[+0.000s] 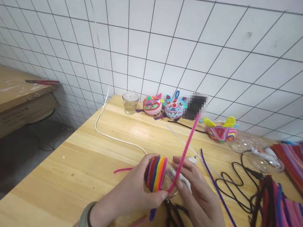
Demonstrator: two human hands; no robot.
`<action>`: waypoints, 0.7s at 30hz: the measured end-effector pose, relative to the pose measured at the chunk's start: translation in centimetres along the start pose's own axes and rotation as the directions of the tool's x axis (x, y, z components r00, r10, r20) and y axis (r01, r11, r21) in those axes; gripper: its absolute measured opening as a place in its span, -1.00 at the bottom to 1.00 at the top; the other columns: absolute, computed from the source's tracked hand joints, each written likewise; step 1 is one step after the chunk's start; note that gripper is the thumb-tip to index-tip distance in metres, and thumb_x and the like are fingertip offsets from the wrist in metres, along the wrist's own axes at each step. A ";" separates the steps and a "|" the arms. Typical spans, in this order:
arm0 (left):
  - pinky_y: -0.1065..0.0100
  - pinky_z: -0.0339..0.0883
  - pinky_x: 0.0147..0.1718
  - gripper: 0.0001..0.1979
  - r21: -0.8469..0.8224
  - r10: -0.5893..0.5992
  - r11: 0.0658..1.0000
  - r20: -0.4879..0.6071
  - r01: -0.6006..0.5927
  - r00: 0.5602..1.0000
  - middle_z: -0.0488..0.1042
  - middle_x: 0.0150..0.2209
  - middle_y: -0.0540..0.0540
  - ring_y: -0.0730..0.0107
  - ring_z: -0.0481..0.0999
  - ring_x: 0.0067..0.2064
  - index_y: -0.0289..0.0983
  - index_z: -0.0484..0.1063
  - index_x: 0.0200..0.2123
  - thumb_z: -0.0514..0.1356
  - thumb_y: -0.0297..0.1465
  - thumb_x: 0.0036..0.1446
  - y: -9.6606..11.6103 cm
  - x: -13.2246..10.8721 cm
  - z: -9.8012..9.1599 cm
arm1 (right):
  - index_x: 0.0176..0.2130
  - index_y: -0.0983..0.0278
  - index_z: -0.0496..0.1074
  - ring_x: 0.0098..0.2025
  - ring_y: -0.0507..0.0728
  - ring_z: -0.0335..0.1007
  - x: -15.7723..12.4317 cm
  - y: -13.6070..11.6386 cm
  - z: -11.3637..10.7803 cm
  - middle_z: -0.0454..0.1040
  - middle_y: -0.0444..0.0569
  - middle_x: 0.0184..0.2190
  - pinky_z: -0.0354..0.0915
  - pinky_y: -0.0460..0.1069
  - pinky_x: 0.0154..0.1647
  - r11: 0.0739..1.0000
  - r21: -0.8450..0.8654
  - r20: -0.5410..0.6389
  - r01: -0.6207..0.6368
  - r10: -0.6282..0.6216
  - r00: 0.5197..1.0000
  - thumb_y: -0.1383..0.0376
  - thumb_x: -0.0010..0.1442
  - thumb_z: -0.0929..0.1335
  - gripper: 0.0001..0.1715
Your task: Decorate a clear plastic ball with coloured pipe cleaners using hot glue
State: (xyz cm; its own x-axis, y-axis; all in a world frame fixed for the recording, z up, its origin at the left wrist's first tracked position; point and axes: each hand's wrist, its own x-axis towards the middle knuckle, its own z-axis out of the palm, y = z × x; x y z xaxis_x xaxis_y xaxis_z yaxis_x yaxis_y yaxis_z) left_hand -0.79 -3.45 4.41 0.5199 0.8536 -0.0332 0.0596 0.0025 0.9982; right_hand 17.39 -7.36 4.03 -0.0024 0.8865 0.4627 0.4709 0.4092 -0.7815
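My left hand (132,191) is wrapped round a clear ball (156,174) banded in rainbow pipe cleaners, held just above the wooden table (80,171). My right hand (196,190) pinches a long pink pipe cleaner (187,146) against the ball's right side; the stem slants up and away toward the wall. A bracelet and a dark band sit on my left wrist.
Three finished colourful balls (173,108) and a small glass cup (130,102) stand by the tiled wall. Heaps of pipe cleaners (288,207) cover the table's right side, with black cords (236,180) and a white cable (111,136). The table's edge drops off at left beside cardboard boxes (9,102).
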 end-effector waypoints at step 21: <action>0.13 0.24 0.12 -0.33 -0.019 -0.053 0.998 0.100 0.055 0.994 0.40 0.10 -0.12 0.12 0.38 0.14 -0.13 0.13 0.17 0.30 -0.45 0.00 -0.2 0.0 -0.6 | -0.03 0.05 0.55 0.05 0.23 0.44 0.1 0.3 0.3 0.50 0.04 -0.02 0.43 0.11 0.03 0.990 0.130 0.054 -0.063 0.057 0.997 0.28 0.26 0.37 -0.71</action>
State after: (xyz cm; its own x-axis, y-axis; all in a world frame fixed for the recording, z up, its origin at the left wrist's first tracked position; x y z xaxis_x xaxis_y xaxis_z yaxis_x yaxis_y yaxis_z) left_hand -1.31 -3.17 4.23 0.5985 0.7960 -0.0905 0.0718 0.0593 0.9957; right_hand 17.25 -7.06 3.69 -0.0233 0.9186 0.3944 0.3519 0.3768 -0.8569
